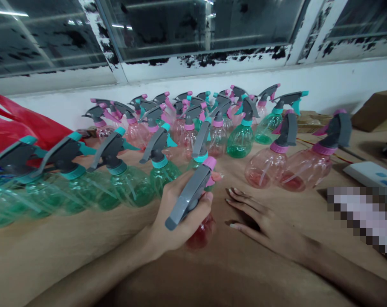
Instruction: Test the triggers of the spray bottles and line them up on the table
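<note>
Fingers of left hand [185, 229] wrapped round neck of pink bottle [193, 195], under grey spray head, likely for firm hold near trigger. Bottle at table [68, 249] front, between green row [129, 187] and pink pair [281, 165]. Right hand [267, 224] rests palm down beside it, fingers slightly spread, gripping nothing. Row and pair seem grouped by colour; mixed cluster [189, 127] behind, near wall [327, 85], perhaps to leave working room.

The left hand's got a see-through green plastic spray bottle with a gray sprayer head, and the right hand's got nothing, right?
Not quite: the head view shows the left hand holding a see-through pink plastic spray bottle, not a green one. The gray sprayer head and empty right hand are right.
</note>
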`<state>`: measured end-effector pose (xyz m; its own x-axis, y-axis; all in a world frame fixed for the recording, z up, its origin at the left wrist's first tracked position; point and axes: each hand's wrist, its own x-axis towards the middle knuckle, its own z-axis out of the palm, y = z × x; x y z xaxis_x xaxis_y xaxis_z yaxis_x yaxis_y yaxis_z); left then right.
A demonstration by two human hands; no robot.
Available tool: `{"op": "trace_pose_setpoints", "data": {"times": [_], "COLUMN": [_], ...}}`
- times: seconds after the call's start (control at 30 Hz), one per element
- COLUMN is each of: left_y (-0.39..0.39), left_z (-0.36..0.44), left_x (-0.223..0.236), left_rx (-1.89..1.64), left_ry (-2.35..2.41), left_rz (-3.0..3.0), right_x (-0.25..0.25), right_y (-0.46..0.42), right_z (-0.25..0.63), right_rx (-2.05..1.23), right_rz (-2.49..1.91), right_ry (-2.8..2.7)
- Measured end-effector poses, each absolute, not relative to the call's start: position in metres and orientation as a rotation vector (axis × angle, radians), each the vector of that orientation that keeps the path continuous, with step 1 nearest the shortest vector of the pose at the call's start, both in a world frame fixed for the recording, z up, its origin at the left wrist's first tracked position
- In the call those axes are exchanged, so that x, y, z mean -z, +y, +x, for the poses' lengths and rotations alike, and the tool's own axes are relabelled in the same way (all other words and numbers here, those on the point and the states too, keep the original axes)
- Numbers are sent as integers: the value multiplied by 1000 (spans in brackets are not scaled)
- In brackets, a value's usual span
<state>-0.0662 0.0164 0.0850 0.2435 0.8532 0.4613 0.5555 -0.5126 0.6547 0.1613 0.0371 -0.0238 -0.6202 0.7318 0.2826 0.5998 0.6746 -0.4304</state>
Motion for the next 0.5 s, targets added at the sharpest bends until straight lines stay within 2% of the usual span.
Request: {"op": "trace_pose_setpoints", "data": {"times": [0.5], "left_y": [16], "left_z": [-65], "left_x": [-86], "left_rx": [-1122], "left_ry": [1310], "left_rz": [2087], "right_x": [25], "right_y": [38], "right_z": [162], "right_rx": [-408], "right_rz": [-1026], "right_ry": [-2456]}}
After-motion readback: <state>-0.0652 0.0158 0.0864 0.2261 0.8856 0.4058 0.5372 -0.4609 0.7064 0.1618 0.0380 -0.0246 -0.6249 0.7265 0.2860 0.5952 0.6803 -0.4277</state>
